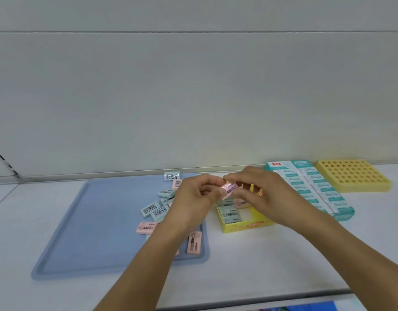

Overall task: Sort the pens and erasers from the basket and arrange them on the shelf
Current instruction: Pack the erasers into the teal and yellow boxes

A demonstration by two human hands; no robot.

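A pink eraser (229, 189) is held between both hands above the far end of a yellow box (245, 225). My left hand (195, 198) pinches its left end and my right hand (258, 194) pinches its right end. The yellow box holds a row of green erasers (229, 212) and a pink one. On the blue tray (86, 232) lie several loose erasers, green (149, 208) and pink (146, 227), some partly hidden under my left forearm.
A teal-and-white box of erasers (312, 187) lies right of the yellow box. A yellow holder with a grid of holes (352, 176) stands at the far right. Everything rests on a white shelf (260, 265) against a pale back panel.
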